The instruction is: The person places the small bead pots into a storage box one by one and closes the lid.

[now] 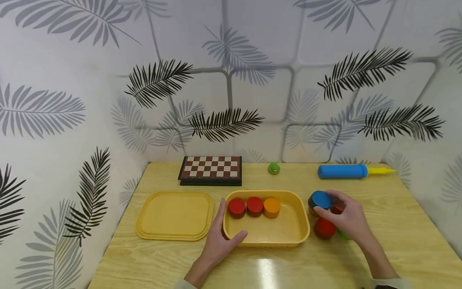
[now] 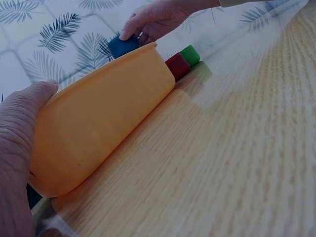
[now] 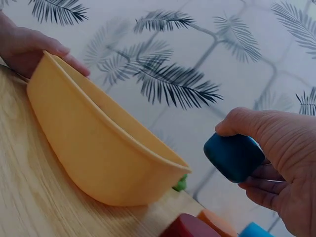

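Blue block (image 1: 320,200) between right fingers (image 1: 337,195)

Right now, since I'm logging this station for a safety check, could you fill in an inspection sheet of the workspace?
Surface: wood-grain table, glare near the front.
Job's things: tub holding two red blocks and an orange block; more blocks to its right.
Clutter: lid, chessboard, green toy, pump.
Hands: left hand touches tub; right hand pinches blue block.
Cables: nothing seen.
Surroundings: leaf-patterned walls.

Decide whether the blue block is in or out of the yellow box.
Out: the right hand holds the blue block in the air, right of the yellow box in the head view.
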### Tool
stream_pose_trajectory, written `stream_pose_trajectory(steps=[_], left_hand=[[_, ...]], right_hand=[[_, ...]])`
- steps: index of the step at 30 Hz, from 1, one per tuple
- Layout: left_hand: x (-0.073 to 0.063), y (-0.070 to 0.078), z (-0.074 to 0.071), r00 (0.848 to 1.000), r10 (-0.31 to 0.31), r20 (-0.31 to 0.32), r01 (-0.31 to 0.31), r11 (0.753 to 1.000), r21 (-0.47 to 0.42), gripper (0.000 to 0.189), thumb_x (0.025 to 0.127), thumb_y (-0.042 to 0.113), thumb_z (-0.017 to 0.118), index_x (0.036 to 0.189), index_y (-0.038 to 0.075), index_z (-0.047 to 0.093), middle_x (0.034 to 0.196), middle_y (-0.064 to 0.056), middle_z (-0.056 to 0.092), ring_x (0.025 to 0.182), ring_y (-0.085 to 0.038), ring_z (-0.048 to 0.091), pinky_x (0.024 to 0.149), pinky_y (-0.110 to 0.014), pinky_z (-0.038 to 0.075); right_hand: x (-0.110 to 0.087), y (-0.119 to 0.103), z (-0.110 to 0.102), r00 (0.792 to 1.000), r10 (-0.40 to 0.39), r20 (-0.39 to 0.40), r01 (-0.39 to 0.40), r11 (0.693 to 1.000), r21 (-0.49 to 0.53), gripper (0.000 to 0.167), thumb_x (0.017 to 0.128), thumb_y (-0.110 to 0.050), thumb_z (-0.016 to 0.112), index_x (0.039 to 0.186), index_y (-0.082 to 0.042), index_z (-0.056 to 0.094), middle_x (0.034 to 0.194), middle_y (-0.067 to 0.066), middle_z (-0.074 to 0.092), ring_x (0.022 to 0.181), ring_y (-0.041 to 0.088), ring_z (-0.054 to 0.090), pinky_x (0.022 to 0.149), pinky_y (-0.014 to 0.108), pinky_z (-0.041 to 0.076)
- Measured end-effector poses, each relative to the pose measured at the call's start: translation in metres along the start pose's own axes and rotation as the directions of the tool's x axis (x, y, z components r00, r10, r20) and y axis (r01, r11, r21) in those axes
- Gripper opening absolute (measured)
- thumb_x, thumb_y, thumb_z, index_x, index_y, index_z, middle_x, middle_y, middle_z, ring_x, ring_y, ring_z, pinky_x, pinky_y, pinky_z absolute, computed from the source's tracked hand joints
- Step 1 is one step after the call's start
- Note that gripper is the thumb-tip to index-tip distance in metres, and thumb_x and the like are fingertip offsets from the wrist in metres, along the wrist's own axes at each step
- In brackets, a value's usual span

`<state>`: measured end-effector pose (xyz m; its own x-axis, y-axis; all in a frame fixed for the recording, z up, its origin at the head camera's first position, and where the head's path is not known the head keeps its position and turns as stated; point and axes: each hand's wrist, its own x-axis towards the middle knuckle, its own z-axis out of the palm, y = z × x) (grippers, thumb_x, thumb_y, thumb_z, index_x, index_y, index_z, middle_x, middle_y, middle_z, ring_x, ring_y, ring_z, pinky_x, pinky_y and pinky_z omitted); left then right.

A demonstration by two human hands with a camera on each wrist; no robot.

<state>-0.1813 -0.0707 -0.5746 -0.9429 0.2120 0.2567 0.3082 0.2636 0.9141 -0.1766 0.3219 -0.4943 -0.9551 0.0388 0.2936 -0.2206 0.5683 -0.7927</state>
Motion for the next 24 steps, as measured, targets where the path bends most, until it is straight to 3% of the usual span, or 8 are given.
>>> stream_pose_trajectory(steps=[6, 14, 24], left_hand=[[0.001, 0.000, 0.000, 1.000, 0.001, 0.006, 0.000, 1.000, -0.022, 0.113, 0.086, 0.038, 0.086, 0.170, 0.023, 0.011, 0.176, -0.006, 0.013, 0.159, -0.015, 0.016, 0.125, -0.024, 0.018], [0.001, -0.001, -0.001, 1.000, 0.024, 0.006, -0.024, 0.999, -0.039, 0.112, 0.087, 0.036, 0.086, 0.169, 0.029, 0.010, 0.175, -0.009, 0.013, 0.159, -0.022, 0.018, 0.123, -0.023, 0.020], [0.002, -0.002, 0.000, 1.000, 0.011, 0.000, -0.011, 0.997, -0.072, 0.113, 0.084, 0.024, 0.088, 0.169, 0.026, 0.012, 0.174, -0.004, 0.016, 0.158, -0.021, 0.020, 0.121, -0.018, 0.020]], right_hand=[[0.006, -0.010, 0.014, 0.997, -0.037, 0.069, 0.039, 0.999, -0.026, 0.054, 0.086, -0.019, 0.089, 0.132, -0.002, 0.067, 0.116, 0.016, 0.074, 0.094, -0.002, 0.066, 0.081, 0.022, 0.059], [0.017, -0.018, 0.031, 0.984, -0.052, 0.172, 0.061, 0.997, -0.050, 0.055, 0.086, -0.020, 0.088, 0.131, 0.001, 0.064, 0.125, 0.021, 0.069, 0.106, 0.036, 0.071, 0.092, 0.051, 0.060], [0.024, -0.017, 0.046, 0.974, -0.084, 0.208, 0.106, 0.990, -0.097, 0.054, 0.083, -0.025, 0.091, 0.127, -0.005, 0.068, 0.116, 0.011, 0.074, 0.099, 0.026, 0.070, 0.085, 0.048, 0.062]])
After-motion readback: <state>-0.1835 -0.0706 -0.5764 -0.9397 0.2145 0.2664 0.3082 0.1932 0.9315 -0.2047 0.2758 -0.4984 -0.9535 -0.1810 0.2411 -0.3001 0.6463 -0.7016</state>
